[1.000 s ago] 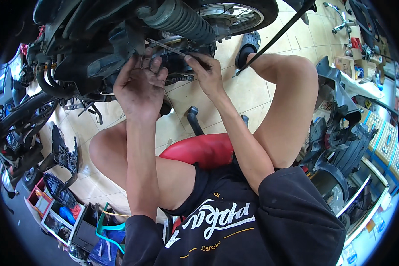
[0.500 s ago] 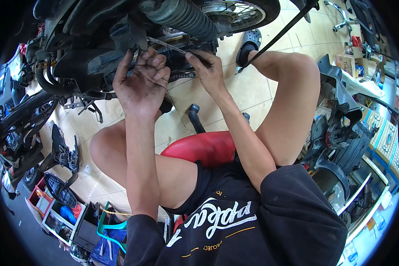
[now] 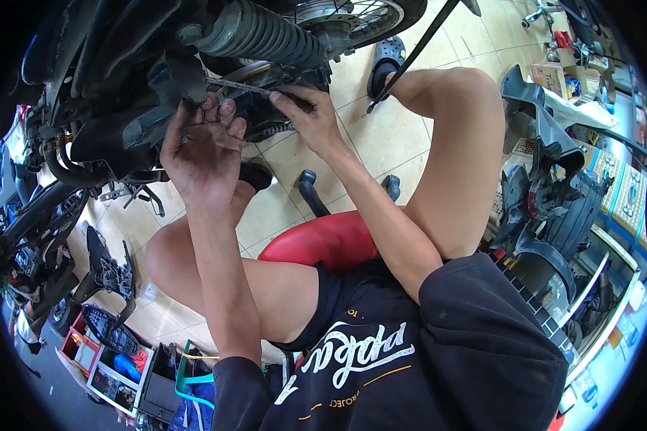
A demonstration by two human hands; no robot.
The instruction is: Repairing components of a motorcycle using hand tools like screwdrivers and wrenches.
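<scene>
In front of me is a motorcycle's underside, with a coil-spring shock absorber (image 3: 262, 32) and a spoked wheel (image 3: 352, 16). My right hand (image 3: 310, 118) pinches a thin, grey, segmented strip that looks like a drive chain (image 3: 239, 86). The strip runs left from my fingertips toward a dark plastic flap (image 3: 183, 77). Under that flap, my left hand (image 3: 205, 154) is turned palm up with its fingers curled. Its thumb and forefinger reach up to the flap's lower edge, and what they grip is hidden there. Dark smudges mark both hands.
A red-seated stool (image 3: 316, 241) is under me, on a tiled floor (image 3: 381, 144). Black plastic body parts (image 3: 553, 187) are piled at the right beside a cabinet. A dark cable (image 3: 410, 61) slants down at upper right. At lower left are trays of parts (image 3: 115, 381) and more motorcycle pieces (image 3: 108, 266).
The motorcycle and both hands appear shifted left and slightly down in the picture. My right hand still pinches the chain; my left fingers are a little more spread, still under the flap.
</scene>
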